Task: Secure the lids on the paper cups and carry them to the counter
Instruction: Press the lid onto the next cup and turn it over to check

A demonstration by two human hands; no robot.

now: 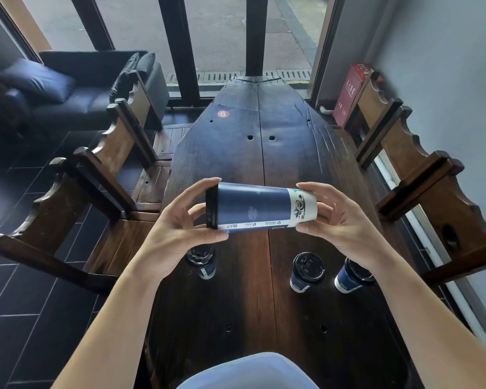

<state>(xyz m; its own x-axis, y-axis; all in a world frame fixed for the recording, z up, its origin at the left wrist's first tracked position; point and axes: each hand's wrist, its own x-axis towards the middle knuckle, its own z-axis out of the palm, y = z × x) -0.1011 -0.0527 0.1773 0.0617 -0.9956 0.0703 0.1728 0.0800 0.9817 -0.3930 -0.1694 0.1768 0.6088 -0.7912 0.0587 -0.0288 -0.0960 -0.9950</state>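
Observation:
I hold a tall blue paper cup point(253, 207) sideways above the dark wooden table point(236, 318). Its black lid point(211, 206) points left and sits on the rim. My left hand point(180, 228) grips the lid end, thumb below and fingers on top. My right hand point(343, 220) grips the white base end. Three more blue cups with black lids stand on the table below: one point(202, 259) under my left hand, one point(306, 272) in the middle right, and one point(352, 275) partly hidden by my right wrist.
Heavy wooden chairs line the table on the left point(76, 197) and right point(432, 192). A dark sofa point(76, 88) stands at the far left by the glass front. A red box point(351, 94) leans at the far right wall. A red sticker point(223, 114) marks the table's far end.

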